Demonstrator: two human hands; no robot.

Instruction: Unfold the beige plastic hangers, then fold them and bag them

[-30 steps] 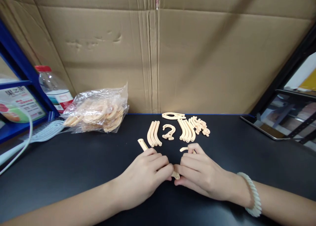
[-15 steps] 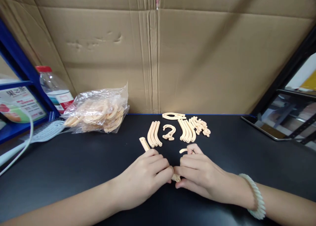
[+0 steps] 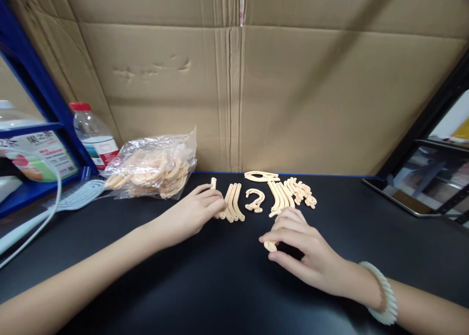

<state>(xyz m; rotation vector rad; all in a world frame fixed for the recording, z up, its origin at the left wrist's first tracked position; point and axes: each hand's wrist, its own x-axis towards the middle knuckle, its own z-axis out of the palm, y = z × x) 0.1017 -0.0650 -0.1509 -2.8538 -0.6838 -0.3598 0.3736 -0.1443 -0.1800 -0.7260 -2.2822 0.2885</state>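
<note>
My left hand [image 3: 200, 210] is closed around a beige plastic hanger arm [image 3: 213, 182], its holed end showing above the fingers. It is at the left side of a row of curved hanger arms [image 3: 236, 203] on the black table. In my right hand [image 3: 304, 247], the thumb and fingers pinch a beige hanger hook [image 3: 270, 247]; its flat base faces me, and its middle is hidden by the fingers. Loose hanger hooks [image 3: 255, 200] lie between that row and a second group of curved arms [image 3: 280, 196]. Small jointed pieces [image 3: 301, 192] are heaped to the right.
A clear bag of beige parts [image 3: 154, 166] stands at back left, by a red-capped bottle [image 3: 93, 135] and a pale brush [image 3: 84, 193]. Beige pieces [image 3: 261, 176] lie near the cardboard wall [image 3: 311, 81]. A metal-edged dark panel [image 3: 395, 198] is at right.
My hands have come apart. The left has moved away and to the left with the hanger arm, to the row. The right keeps the hook near the same place.
</note>
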